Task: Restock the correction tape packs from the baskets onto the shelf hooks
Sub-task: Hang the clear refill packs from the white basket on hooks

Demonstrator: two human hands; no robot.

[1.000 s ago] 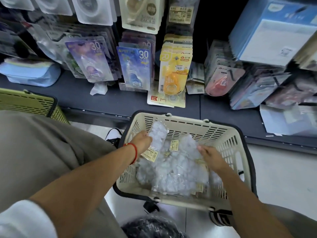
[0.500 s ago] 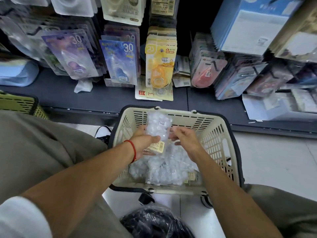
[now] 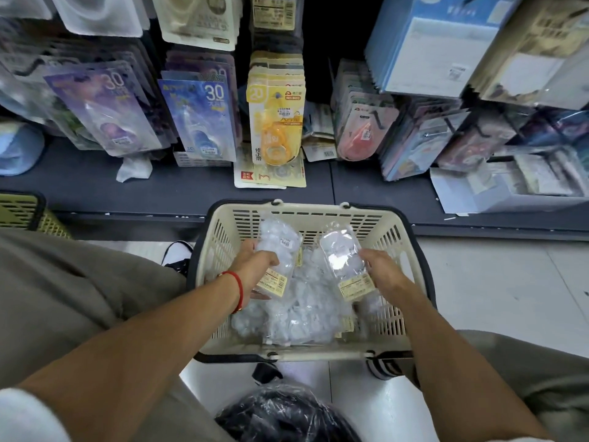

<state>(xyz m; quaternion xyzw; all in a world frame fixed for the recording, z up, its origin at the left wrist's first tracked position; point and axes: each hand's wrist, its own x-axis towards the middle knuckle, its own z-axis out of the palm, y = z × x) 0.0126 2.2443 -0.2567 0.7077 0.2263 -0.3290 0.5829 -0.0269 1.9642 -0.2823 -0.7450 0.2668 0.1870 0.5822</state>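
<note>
The left hand (image 3: 255, 266) grips one clear pack (image 3: 277, 250) and the right hand (image 3: 381, 269) pinches a second pack (image 3: 342, 253) by its lower edge, both held just above the loose heap of packs (image 3: 299, 311) in the cream basket (image 3: 318, 212) on the floor. These packs look light, thin and glossy, so likely slippery and easily creased; best taken at the labelled card end, leaving the top free. Beyond, the shelf (image 3: 159, 186) carries hanging rows, including yellow packs (image 3: 276, 122).
</note>
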